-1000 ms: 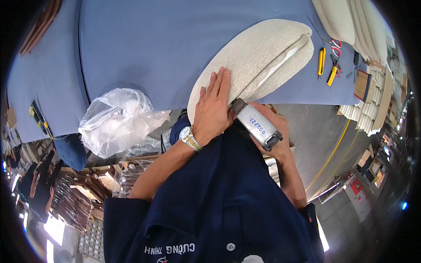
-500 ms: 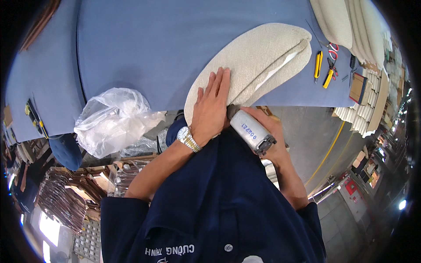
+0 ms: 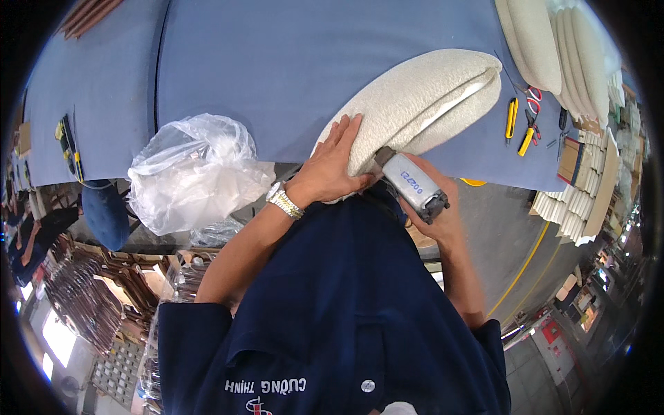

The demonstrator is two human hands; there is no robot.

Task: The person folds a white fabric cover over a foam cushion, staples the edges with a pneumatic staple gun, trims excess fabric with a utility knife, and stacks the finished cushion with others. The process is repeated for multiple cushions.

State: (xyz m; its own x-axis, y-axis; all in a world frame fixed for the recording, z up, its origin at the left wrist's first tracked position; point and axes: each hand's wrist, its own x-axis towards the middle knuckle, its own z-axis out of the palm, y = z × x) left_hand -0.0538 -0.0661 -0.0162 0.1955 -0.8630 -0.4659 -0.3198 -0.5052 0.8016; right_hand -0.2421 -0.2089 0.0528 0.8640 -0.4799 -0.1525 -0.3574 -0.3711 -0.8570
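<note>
A long beige cushion point(image 3: 398, 93) in woven fabric lies aslant over the near edge of the blue table, with a lengthwise slit showing white filling point(image 3: 453, 104). My left hand point(image 3: 332, 162), with a watch at the wrist, grips the cushion's near end, fingers along its left side and thumb toward the right. In my right hand point(image 3: 436, 200) is a grey staple gun point(image 3: 413, 185) with a black end cap. Its nose meets the fabric by the near end of the slit. My right fingers are partly hidden behind the tool.
A clear plastic bag point(image 3: 197, 176) with white contents sits at the table's point(image 3: 277, 62) near edge. Rightward lie a yellow cutter knife point(image 3: 511, 119), yellow-handled pliers point(image 3: 529, 135) and red-handled scissors point(image 3: 533, 100). More beige cushions point(image 3: 529, 48) are at the far right, above stacked white strips point(image 3: 570, 200).
The staple gun's nose has come up onto the fabric beside the slit. My left hand has shifted toward the cushion's near end, its thumb now stretched to the right. The view has shifted slightly.
</note>
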